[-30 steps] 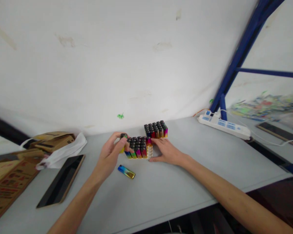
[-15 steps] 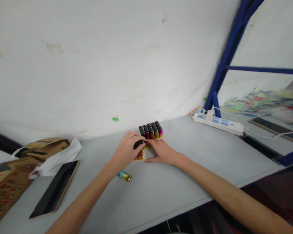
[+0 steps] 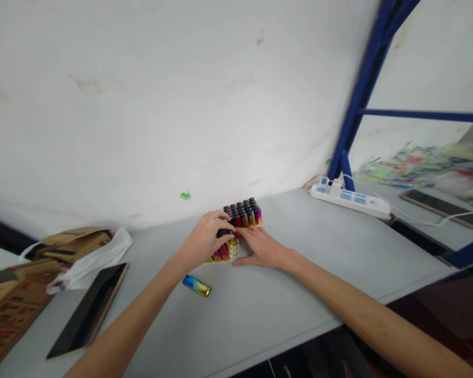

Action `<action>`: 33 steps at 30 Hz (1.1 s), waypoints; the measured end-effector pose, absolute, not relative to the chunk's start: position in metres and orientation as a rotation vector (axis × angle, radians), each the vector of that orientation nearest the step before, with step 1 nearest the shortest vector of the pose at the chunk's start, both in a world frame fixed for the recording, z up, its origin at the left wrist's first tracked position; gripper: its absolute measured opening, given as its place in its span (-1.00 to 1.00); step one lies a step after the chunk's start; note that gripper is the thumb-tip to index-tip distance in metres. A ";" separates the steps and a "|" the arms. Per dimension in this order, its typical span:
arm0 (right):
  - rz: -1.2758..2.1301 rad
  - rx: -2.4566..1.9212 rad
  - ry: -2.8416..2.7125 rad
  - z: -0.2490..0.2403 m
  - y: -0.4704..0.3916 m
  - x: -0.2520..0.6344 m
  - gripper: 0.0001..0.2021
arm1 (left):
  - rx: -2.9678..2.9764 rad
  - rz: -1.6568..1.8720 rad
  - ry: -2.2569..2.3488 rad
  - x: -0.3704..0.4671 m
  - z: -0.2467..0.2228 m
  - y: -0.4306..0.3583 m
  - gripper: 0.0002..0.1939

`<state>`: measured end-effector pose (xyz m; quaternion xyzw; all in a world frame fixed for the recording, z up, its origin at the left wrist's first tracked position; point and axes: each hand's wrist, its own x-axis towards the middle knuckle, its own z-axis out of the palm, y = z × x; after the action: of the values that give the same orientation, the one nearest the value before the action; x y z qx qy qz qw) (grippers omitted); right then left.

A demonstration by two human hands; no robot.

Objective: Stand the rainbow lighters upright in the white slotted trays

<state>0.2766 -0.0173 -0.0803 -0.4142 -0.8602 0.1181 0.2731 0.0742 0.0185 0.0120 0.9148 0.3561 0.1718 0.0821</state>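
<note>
Lighters with black tops and shiny coloured bodies stand in rows in a white tray [image 3: 235,253], partly hidden by my hands. My left hand [image 3: 211,233] reaches over the tray from the left, thumb and fingers closed around the black top of a lighter [image 3: 225,232]. At the tray's right end is my right hand [image 3: 260,247], its thumb at the front corner and its fingers at the back. Behind stands a second block of lighters [image 3: 244,212], upright in rows. A single blue-and-gold lighter [image 3: 197,286] lies on the table in front of my left wrist.
A dark tablet-like slab [image 3: 89,310], a white plastic bag [image 3: 98,262] and cardboard boxes [image 3: 16,315] lie at the left. A white power strip [image 3: 350,199] lies at the back right beside a blue metal frame [image 3: 355,100]. A phone [image 3: 443,208] lies beyond it.
My left hand has shifted very slightly, uncovering more of the tray's front row and of the loose lighter. The right hand keeps its place; the view has tilted a little.
</note>
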 end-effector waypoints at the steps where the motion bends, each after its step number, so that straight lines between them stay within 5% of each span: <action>1: 0.320 -1.113 -2.314 -0.080 -0.018 0.277 -0.13 | 2.746 0.505 1.077 0.075 0.012 0.018 -0.84; 14: 0.346 -1.095 -2.317 -0.076 -0.019 0.277 -0.22 | 2.582 0.349 0.933 0.082 0.024 0.020 -0.86; 26: 0.341 -1.110 -2.323 -0.077 -0.019 0.278 -0.10 | 2.571 0.506 1.054 0.079 0.007 0.015 -0.80; 33: 0.346 -1.138 -2.319 -0.081 -0.018 0.277 -0.06 | 2.609 0.892 1.111 0.043 0.024 -0.026 -0.78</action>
<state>0.2775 -0.0175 -0.0809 -0.4210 -0.8581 0.1282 0.2646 0.0427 -0.0262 0.0243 0.8745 0.3724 0.2991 0.0845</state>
